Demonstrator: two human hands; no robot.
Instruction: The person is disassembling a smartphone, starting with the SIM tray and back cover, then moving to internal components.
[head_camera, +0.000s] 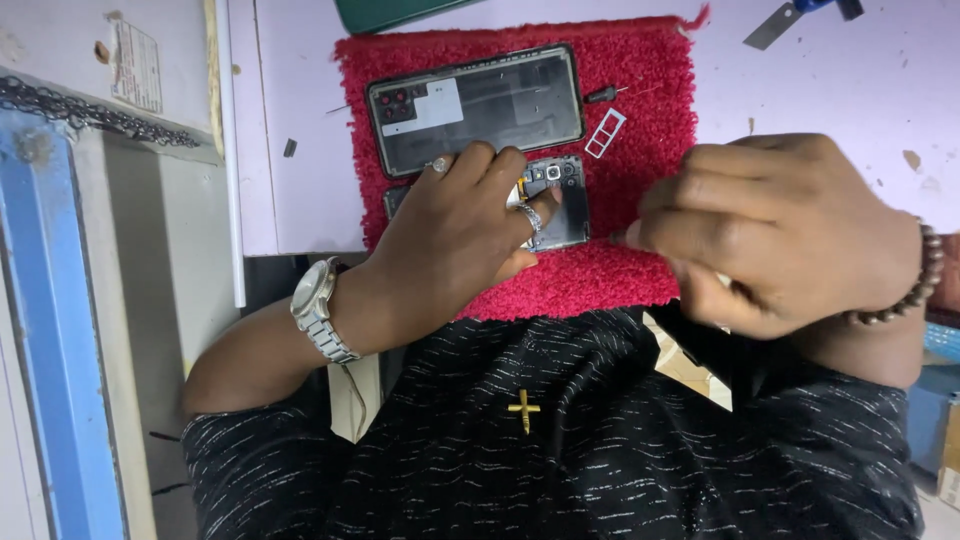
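Head view: the opened dark smartphone body with exposed camera modules (556, 200) lies on a shaggy red fibre mat (640, 90) and is pressed flat under the left hand (455, 240), fingers spread over it. The right hand (775, 230) is closed into a fist just beside the phone; whether anything is pinched in it cannot be told. Above, the detached black back cover (475, 108), a small white tray frame (605, 133) and a thin black screwdriver (603, 94) rest on the mat. Small loose parts could be lost in the pile, and the exposed board could be stressed by heavy palm pressure.
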